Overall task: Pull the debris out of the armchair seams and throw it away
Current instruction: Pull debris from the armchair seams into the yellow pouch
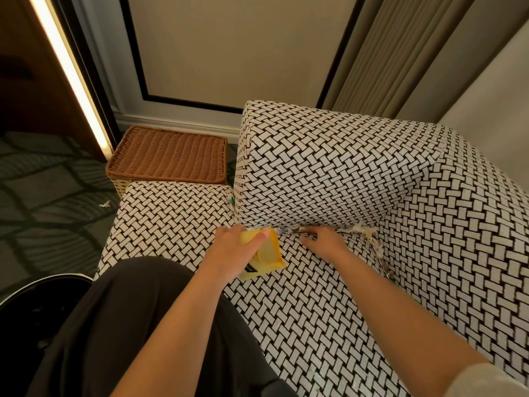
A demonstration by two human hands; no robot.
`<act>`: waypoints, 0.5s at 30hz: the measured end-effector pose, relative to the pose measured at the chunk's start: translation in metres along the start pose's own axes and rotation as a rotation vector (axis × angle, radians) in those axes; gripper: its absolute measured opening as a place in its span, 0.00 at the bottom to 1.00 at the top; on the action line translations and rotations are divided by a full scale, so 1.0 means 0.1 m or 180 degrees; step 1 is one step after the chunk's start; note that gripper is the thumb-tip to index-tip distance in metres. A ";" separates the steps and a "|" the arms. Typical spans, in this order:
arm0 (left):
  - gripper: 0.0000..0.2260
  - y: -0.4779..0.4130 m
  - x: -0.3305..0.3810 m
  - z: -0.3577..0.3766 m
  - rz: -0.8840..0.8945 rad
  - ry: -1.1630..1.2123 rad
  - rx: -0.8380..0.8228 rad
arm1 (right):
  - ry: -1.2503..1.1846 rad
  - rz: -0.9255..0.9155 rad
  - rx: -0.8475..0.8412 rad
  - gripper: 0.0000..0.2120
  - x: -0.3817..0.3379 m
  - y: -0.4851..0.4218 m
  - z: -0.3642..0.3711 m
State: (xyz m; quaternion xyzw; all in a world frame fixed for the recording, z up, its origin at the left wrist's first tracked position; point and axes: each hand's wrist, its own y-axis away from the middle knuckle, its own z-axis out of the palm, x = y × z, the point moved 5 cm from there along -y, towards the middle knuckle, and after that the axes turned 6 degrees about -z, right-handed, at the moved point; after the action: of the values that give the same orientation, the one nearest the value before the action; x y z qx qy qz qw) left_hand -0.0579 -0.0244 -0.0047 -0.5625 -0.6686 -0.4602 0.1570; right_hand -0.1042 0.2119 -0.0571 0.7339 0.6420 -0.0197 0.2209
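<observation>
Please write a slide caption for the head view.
Left hand holds yellow cloth; right hand reaches for debris in armchair seam.

My left hand [239, 252] curls round a yellow packet [272, 250]; my right hand [325, 242] lies flat beside it, fingers spread.

A brown wicker basket [167, 156] sits on patterned carpet [43, 196] beside what looks like a lit doorframe [68, 73].

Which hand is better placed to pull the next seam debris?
Right. The right hand has its fingers at the debris in the armchair seam; the left hand grips a yellow item.
</observation>
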 end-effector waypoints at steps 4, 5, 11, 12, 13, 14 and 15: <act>0.27 -0.01 -0.01 0.00 -0.0013 -0.0032 -0.0009 | 0.0081 0.0143 -0.0173 0.20 -0.01 -0.04 -0.02; 0.26 -0.01 -0.01 0.00 -0.0024 -0.0032 -0.0011 | 0.0068 0.0168 -0.0126 0.20 -0.02 -0.04 -0.02; 0.29 -0.02 -0.01 0.01 0.0000 -0.0073 0.0004 | 0.0080 0.0062 0.0622 0.13 -0.10 0.05 0.02; 0.29 -0.03 -0.02 0.01 -0.0001 -0.0075 0.0001 | 0.0083 0.0040 0.0755 0.12 -0.11 0.08 0.04; 0.29 -0.04 -0.02 0.01 0.0003 -0.0074 0.0005 | 0.0090 0.0009 0.0902 0.11 -0.12 0.11 0.05; 0.29 -0.04 -0.01 0.01 0.0002 -0.0068 0.0011 | 0.0055 -0.0030 0.1032 0.11 -0.12 0.14 0.07; 0.28 -0.04 -0.01 0.01 0.0000 -0.0054 0.0019 | -0.0036 -0.0070 0.1138 0.11 -0.13 0.17 0.09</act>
State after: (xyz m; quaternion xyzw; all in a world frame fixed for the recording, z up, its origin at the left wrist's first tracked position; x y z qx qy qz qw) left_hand -0.0606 -0.0242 -0.0075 -0.5659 -0.6714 -0.4534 0.1530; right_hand -0.0881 0.1953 -0.0563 0.7543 0.6350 -0.1401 0.0902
